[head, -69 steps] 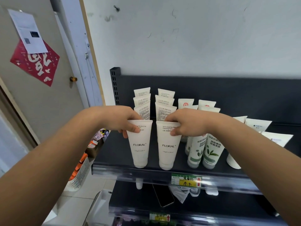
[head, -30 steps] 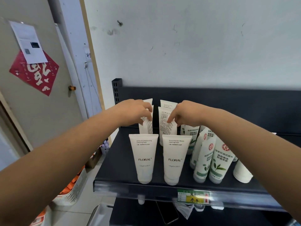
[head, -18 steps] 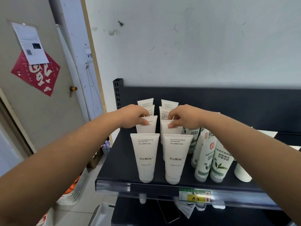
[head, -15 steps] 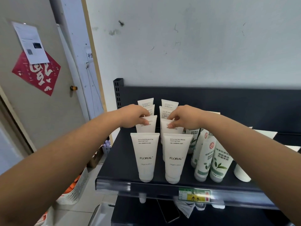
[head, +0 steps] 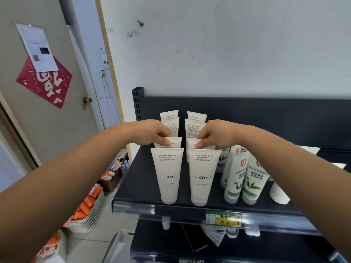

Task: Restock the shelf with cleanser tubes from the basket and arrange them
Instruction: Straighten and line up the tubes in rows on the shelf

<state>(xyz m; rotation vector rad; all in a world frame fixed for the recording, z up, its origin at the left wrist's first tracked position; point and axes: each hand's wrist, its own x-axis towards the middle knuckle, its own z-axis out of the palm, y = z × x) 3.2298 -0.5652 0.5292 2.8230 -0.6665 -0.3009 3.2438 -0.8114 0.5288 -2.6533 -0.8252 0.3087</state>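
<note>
- The left fingers (head: 167, 143): thumb and curled fingers of the left hand (head: 150, 132) pinch the top edge of the second left tube (head: 176, 143).
- The right fingers (head: 199, 145): thumb and curled fingers of the right hand (head: 216, 134) pinch the top edge of the second right tube (head: 190, 143).
- Both pinched tubes stand upright, just behind the front pair.
- The front left tube (head: 168, 175) and front right tube (head: 202, 177): white, marked FLORAL, cap down, side by side near the front edge; neither hand touches them.
- The rear tubes (head: 170, 115): more white tubes in the same two rows, behind the hands, towards the back panel.
- The green-leaf tubes (head: 253, 179): upright, just right of the right row, below the right forearm.
- The shelf (head: 136, 186): dark, carrying all the tubes; a yellow price tag (head: 224, 219) sits on its front rail.
- The white basket (head: 91, 215): on the floor, lower left, holding orange packs (head: 89, 200).
</note>
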